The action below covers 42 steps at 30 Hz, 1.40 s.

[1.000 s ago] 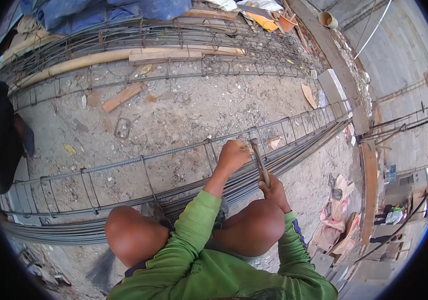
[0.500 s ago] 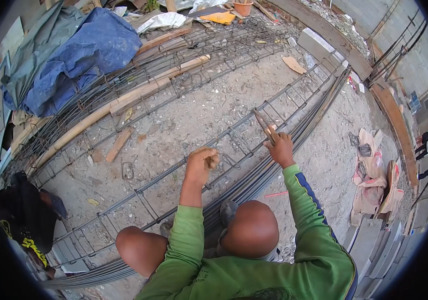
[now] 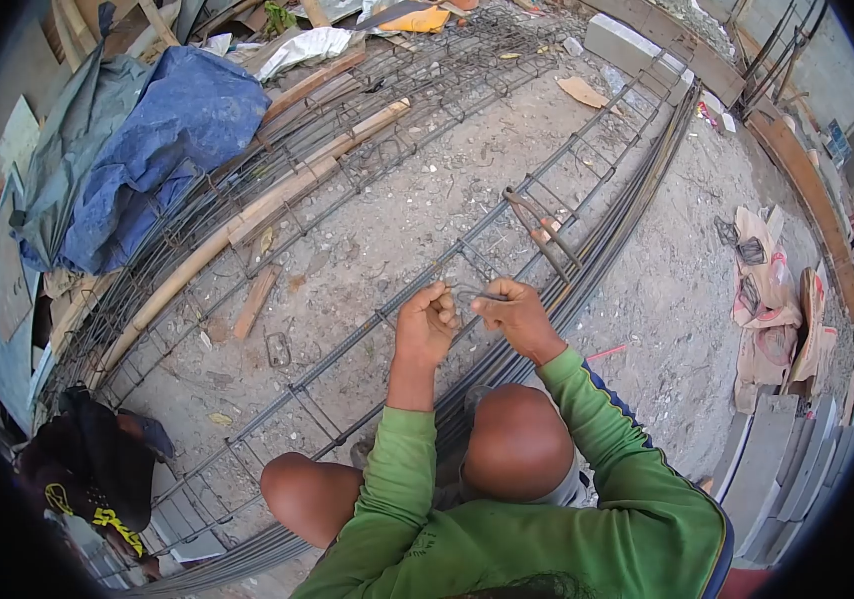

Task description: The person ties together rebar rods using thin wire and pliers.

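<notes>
My left hand (image 3: 427,321) is closed in a pinch above the long rebar cage (image 3: 313,411). Facing it, my right hand (image 3: 519,319) pinches too. A thin piece of tie wire (image 3: 466,291) runs between the fingertips of both hands; its ends are hidden in them. Just beyond my right hand, rusty pincers (image 3: 550,236) with worn orange patches lie across the cage, touched by neither hand. Square stirrups cross the cage's long bars at intervals.
A bundle of loose steel bars (image 3: 637,215) runs alongside the cage, close to my knees. More cages lie at the left with a bamboo pole (image 3: 187,268) and a blue tarp (image 3: 172,150). Concrete blocks (image 3: 632,50) prop the far end. Torn sacks (image 3: 762,309) lie right.
My right hand has let go of the pincers, left them on the cage and come back toward my left hand. Both hands now meet at the wire. The view has shifted slightly.
</notes>
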Available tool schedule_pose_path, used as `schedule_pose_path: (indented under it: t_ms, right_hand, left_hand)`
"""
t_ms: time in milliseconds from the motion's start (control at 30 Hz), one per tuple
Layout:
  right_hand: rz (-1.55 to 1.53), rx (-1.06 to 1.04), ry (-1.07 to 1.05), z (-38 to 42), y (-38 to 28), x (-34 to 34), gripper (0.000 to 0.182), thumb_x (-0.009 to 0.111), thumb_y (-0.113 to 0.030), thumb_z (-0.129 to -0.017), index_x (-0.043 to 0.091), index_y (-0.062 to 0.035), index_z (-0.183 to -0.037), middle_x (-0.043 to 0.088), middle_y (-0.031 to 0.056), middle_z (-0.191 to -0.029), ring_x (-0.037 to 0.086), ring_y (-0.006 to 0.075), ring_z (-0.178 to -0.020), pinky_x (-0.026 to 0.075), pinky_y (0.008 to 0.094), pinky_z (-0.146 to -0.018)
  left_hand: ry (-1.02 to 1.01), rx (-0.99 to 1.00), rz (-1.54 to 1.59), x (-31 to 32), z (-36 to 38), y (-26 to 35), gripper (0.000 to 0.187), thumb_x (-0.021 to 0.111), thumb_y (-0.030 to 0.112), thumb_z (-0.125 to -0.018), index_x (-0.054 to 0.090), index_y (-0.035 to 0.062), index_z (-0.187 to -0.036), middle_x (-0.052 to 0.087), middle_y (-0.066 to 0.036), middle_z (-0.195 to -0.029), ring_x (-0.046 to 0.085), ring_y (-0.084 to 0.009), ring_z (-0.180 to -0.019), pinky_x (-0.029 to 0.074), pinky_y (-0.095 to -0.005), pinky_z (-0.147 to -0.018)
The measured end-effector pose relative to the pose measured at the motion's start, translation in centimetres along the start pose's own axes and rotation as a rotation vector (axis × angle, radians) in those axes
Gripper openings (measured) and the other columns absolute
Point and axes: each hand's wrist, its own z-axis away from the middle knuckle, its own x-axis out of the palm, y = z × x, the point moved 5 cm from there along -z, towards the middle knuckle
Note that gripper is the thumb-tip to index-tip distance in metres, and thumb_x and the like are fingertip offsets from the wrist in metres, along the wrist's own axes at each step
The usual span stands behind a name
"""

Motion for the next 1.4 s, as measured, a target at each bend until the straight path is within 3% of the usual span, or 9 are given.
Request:
schedule_pose_path:
  t_ms: [233,400,567,800,867,967,1067,1267,1400]
  right_hand:
    - [1.248,-0.049,-0.122,1.7,0.1,1.3,0.014,0.068,-0.014,-0.070,0.066,-0.0033,-0.079,0.068,0.0183,-0.078,0.066,0.0425,-0.079,0.054,0.0488,-0.075]
    - [0.970,-0.355,0.018,2.2,-1.9,0.2,0.013,0.071,-0.012,-0.078,0.065,-0.0043,-0.086,0.070,0.0135,-0.095,0.068,0.0304,-0.086,0.054,0.0411,-0.076]
    - [-0.088,-0.168,0.122,3.4,-2.0,-0.3,0.009,0.069,-0.009,-0.092,0.062,-0.0033,-0.091,0.065,-0.0014,-0.085,0.058,0.0069,-0.074,0.048,0.0260,-0.067]
    - [0.338,-0.107,0.053,4.3,-0.3,-2.0,0.012,0.071,-0.011,-0.089,0.064,-0.0024,-0.089,0.066,-0.0003,-0.076,0.057,0.0109,-0.066,0.047,0.0282,-0.062]
    - [0.906,0.105,-0.556,5.1,2.0,-0.5,0.020,0.077,-0.018,-0.086,0.065,-0.0028,-0.089,0.063,0.0018,-0.069,0.055,0.0113,-0.060,0.044,0.0323,-0.055]
    - [1.203,0.065,-0.668,4.6,3.2,-1.0,0.029,0.082,-0.022,-0.079,0.068,-0.0032,-0.094,0.065,0.0042,-0.072,0.056,0.0129,-0.061,0.047,0.0348,-0.060]
    - [1.087,-0.541,-0.429,4.3,-0.9,-1.0,0.024,0.072,-0.021,-0.084,0.070,-0.0044,-0.102,0.065,0.0067,-0.075,0.058,0.0214,-0.064,0.050,0.0394,-0.067]
    - [0.281,0.058,-0.103,4.4,-4.7,2.0,0.029,0.062,-0.026,-0.101,0.070,0.0004,-0.113,0.060,0.0000,-0.073,0.056,0.0114,-0.065,0.048,0.0302,-0.062]
    - [0.859,-0.409,0.029,3.3,-0.7,0.6,0.017,0.062,-0.017,-0.096,0.072,-0.0064,-0.106,0.068,0.0158,-0.084,0.065,0.0228,-0.069,0.052,0.0355,-0.069]
  left_hand:
    - [-0.003,0.436,-0.619,1.6,1.7,2.5,0.011,0.066,0.011,-0.092,0.067,-0.0001,-0.089,0.061,-0.004,-0.071,0.051,-0.0104,-0.059,0.040,-0.0240,-0.057]
    - [-0.026,0.379,-0.379,1.2,1.2,2.8,0.012,0.063,0.011,-0.095,0.065,-0.0001,-0.094,0.061,-0.005,-0.073,0.051,-0.0111,-0.060,0.040,-0.0244,-0.057]
    - [-0.063,0.248,-0.174,-1.1,-0.7,2.1,0.012,0.061,0.013,-0.097,0.063,0.0007,-0.098,0.059,-0.005,-0.077,0.053,-0.0121,-0.066,0.042,-0.0253,-0.059]
    - [-0.078,0.339,-0.303,-0.6,-0.1,2.7,0.009,0.063,0.012,-0.095,0.064,0.0035,-0.092,0.060,-0.003,-0.074,0.050,-0.0109,-0.061,0.039,-0.0244,-0.058]
    - [-0.084,0.342,-0.349,0.3,0.6,3.1,0.010,0.064,0.013,-0.096,0.064,0.0034,-0.091,0.060,-0.003,-0.074,0.049,-0.0097,-0.061,0.039,-0.0240,-0.058]
    - [-0.174,0.334,-0.360,0.5,0.6,2.2,0.013,0.065,0.014,-0.096,0.065,0.0029,-0.091,0.060,-0.002,-0.074,0.049,-0.0076,-0.063,0.038,-0.0229,-0.058]
    - [-0.241,0.314,-0.317,0.5,-0.3,1.4,0.014,0.064,0.015,-0.097,0.065,0.0026,-0.092,0.059,-0.001,-0.075,0.049,-0.0072,-0.064,0.039,-0.0226,-0.059]
    - [-0.244,0.256,-0.406,0.8,0.5,-0.2,0.016,0.063,0.016,-0.098,0.066,0.0008,-0.096,0.062,-0.002,-0.079,0.052,-0.0090,-0.067,0.042,-0.0241,-0.062]
    - [-0.143,0.586,-1.079,1.5,0.0,0.1,0.023,0.069,0.017,-0.093,0.069,-0.0021,-0.106,0.069,-0.005,-0.089,0.062,-0.0141,-0.081,0.050,-0.0298,-0.077]
